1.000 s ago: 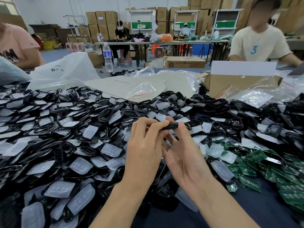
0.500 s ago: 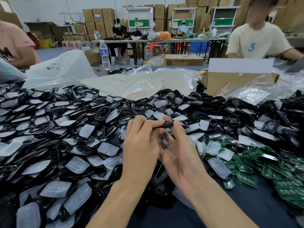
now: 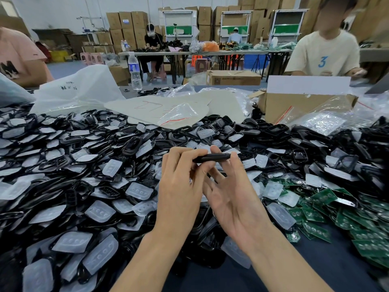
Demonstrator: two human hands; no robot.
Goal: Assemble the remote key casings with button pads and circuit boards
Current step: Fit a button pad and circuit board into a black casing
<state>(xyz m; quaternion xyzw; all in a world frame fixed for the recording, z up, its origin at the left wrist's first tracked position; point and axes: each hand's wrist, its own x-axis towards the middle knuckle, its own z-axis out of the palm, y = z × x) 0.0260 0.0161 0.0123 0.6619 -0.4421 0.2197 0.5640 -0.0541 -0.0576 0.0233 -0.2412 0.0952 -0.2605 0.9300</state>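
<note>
I hold a black remote key casing [image 3: 212,157] edge-on above the heap, level with the table. My left hand [image 3: 181,186] pinches its left end between thumb and curled fingers. My right hand [image 3: 233,197] lies palm up beside it, its fingertips pinching the casing's right end. Below and to the left spreads a heap of black casings [image 3: 69,157] mixed with translucent button pads [image 3: 99,211]. Green circuit boards [image 3: 315,224] lie in a pile at the right.
A cardboard box [image 3: 303,106] and clear plastic bags [image 3: 322,123] stand at the back right, a white bag [image 3: 77,89] and water bottle [image 3: 134,70] at the back left. Cardboard sheets [image 3: 160,108] lie mid-table. A person in a cream shirt [image 3: 324,53] sits opposite; dark blue tabletop [image 3: 284,270] shows near me.
Both hands have stayed on the casing with only slight shifts; my right fingers have spread a little. The view has tilted slightly.
</note>
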